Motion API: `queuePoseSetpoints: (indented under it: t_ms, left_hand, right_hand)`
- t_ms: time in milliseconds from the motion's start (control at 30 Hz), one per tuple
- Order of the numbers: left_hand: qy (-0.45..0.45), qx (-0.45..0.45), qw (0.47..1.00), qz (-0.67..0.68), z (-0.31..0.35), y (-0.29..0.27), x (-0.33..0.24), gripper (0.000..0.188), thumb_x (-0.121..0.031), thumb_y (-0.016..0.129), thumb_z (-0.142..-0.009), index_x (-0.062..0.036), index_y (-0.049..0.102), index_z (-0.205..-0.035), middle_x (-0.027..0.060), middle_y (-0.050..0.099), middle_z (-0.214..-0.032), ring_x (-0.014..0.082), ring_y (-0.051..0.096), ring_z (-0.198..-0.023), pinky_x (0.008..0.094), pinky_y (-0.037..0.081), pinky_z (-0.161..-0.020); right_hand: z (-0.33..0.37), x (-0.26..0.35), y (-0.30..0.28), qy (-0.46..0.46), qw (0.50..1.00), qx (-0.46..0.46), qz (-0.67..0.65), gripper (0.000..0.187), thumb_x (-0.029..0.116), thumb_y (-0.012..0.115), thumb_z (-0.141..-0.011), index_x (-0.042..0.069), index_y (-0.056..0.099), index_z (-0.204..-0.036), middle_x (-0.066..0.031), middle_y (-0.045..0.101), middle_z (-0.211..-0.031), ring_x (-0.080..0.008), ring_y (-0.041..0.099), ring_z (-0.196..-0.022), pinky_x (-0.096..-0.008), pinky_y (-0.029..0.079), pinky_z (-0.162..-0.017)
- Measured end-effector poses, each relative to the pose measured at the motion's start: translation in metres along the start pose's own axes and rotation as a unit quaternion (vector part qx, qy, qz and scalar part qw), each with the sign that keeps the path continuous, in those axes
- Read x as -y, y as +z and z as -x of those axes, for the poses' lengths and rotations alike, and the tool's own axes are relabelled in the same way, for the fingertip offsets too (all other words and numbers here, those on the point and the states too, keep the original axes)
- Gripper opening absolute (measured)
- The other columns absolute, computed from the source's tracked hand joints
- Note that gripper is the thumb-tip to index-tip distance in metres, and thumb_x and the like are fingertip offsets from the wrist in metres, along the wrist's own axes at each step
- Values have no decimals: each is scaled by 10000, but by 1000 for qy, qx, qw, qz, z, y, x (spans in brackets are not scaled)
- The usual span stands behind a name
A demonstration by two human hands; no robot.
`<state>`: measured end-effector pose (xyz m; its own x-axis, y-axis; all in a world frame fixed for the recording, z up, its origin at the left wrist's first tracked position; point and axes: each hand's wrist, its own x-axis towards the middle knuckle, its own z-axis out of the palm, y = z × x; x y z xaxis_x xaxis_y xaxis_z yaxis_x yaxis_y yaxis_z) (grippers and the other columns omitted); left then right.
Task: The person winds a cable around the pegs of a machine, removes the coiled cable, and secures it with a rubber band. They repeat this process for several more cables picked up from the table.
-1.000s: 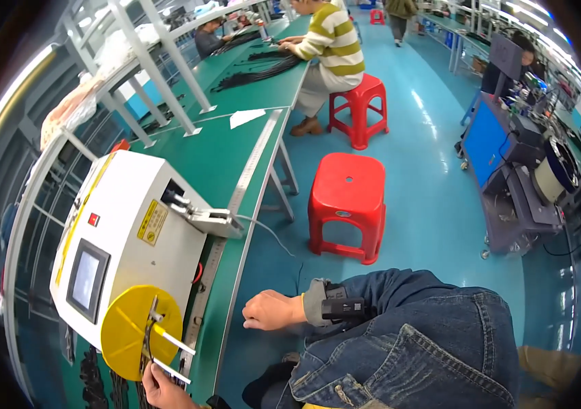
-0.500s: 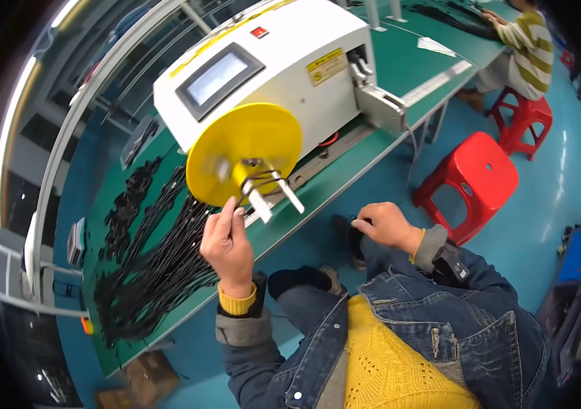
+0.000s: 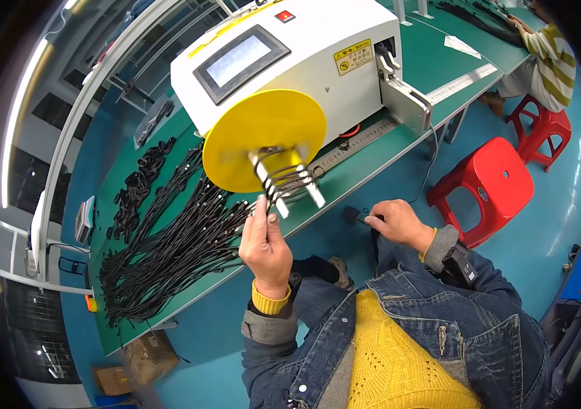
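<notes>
A white winding machine (image 3: pixel 290 75) with a yellow disc (image 3: pixel 263 129) stands on the green bench. Two pale prongs stick out from the disc, and loops of black cable (image 3: pixel 290 180) are wound round them. My left hand (image 3: pixel 266 255) is raised beside the prongs, its fingers long and close together with the thumb alongside. The cable reaches its fingertips and seems to lie lightly between them; the exact contact is hard to see. My right hand (image 3: pixel 399 223) is curled past the bench's front edge, thumb against fingers. A small dark thing shows at its fingertips, too small to name.
Bundles of black cables (image 3: pixel 174 259) cover the bench's left part. A metal ruler (image 3: pixel 362 142) runs along the machine's foot. Red stools (image 3: pixel 484 187) stand at the right, one with a person in a striped top (image 3: pixel 549 61). A cardboard box (image 3: pixel 148 356) sits below the bench.
More loops of cable now lie round the prongs, and the prongs have turned. The view has shifted, so the machine sits farther right. My left hand stays close to the prongs; my right stays curled.
</notes>
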<state>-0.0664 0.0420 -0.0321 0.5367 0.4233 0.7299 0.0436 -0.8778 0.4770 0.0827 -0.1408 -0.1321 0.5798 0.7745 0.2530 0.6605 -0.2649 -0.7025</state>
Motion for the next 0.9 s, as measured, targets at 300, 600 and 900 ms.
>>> queuePoseSetpoints:
  t_ms: [300,600,900]
  left_hand:
    - [138,23,978,-156,-24,10,-27,283,-2,584,-789,52,576,-1067,159,556,-869,281,565,-733,332,482,-609]
    - [25,205,956,-211,-47,-7,-57,445,-107,565,-828,80,439,-1210,229,485,-1082,378,538,-950,379,472,-781]
    - [19,331,939,-90,-51,-17,-22,628,-243,434,-919,145,152,-1325,383,278,-1265,493,270,-1221,446,249,-1035]
  right_hand:
    - [-53,72,-25,-193,966,-124,-118,154,150,667,-733,18,600,-688,-124,567,-627,-298,555,-579,-350,434,-508]
    - [-94,69,-23,-107,980,-53,-158,325,208,787,-617,24,603,-812,-108,577,-727,-243,582,-647,-338,463,-540]
    - [-105,66,-18,-191,956,-127,-185,930,225,827,-549,14,324,-1301,-173,459,-1206,-276,511,-1076,-328,493,-831]
